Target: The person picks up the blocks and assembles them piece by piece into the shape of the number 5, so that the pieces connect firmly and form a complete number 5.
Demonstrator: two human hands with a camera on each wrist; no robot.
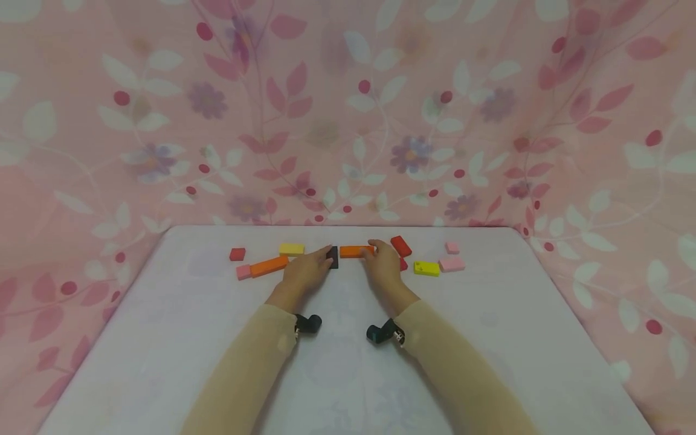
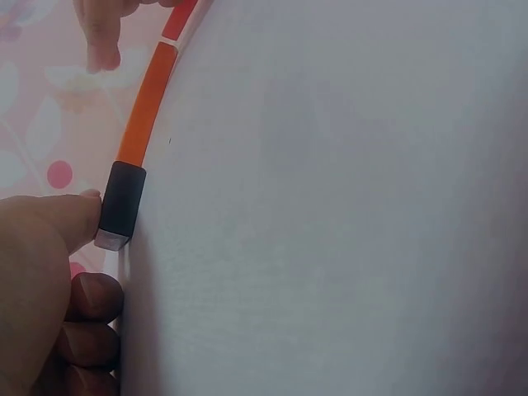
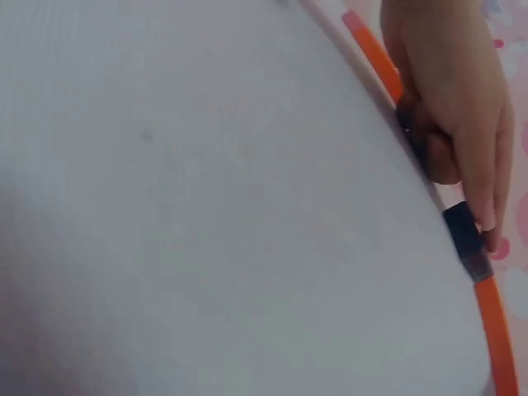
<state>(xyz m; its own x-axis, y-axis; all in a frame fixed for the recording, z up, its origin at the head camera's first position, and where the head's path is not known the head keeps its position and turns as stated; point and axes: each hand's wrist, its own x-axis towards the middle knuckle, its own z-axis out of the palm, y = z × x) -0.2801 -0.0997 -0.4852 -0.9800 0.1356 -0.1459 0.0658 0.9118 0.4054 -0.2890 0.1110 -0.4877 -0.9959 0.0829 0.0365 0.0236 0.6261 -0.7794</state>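
In the head view, my left hand (image 1: 307,270) pinches a small black block (image 1: 334,258) at its thumb and fingertips. The left wrist view shows the thumb against the side of this block (image 2: 122,200), with other fingers curled below. Just to the right, an orange block (image 1: 354,251) lies in line with it. My right hand (image 1: 384,264) is at that orange block's right end, fingers loosely spread and overlapping it. From the right wrist, a second dark piece (image 3: 412,136) shows, partly hidden by the left hand. A red piece (image 1: 403,264) peeks out beside the right hand.
Left of the hands lie a red block (image 1: 237,254), a pink block (image 1: 243,272), another orange block (image 1: 269,266) and a pale yellow block (image 1: 292,249). To the right are a red block (image 1: 401,246), a bright yellow block (image 1: 426,269) and two pink ones (image 1: 452,264). Floral cloth (image 1: 348,121) hangs behind the white table (image 1: 342,386).
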